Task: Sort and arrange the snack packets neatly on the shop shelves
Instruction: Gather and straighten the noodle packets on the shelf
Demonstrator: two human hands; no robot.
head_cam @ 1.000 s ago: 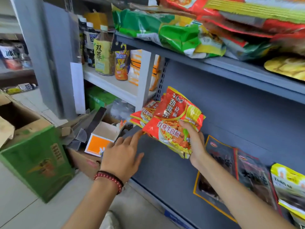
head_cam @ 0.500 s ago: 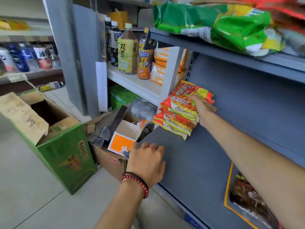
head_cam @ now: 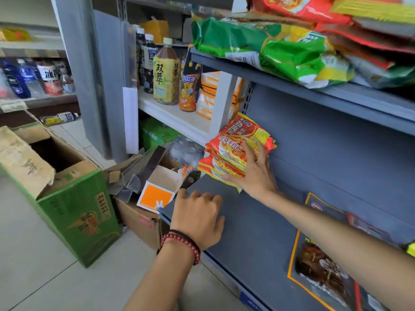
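A small stack of red and yellow noodle packets stands at the left end of the grey lower shelf, leaning against the white upright. My right hand lies flat on the stack, fingers straight, pressing it. My left hand, with a red bead bracelet at the wrist, rests on the shelf's front edge, fingers loosely bent and holding nothing. Dark packets with orange borders lie on the same shelf to the right, partly hidden by my right forearm.
Green, red and yellow packets are piled on the shelf above. Drink bottles stand on a white shelf to the left. On the floor are an open green carton and a brown box with an orange-and-white box.
My right hand carried the noodle packets left, set them on the stack at the shelf's end and now presses them flat. My left hand dropped from the packets to the shelf edge.
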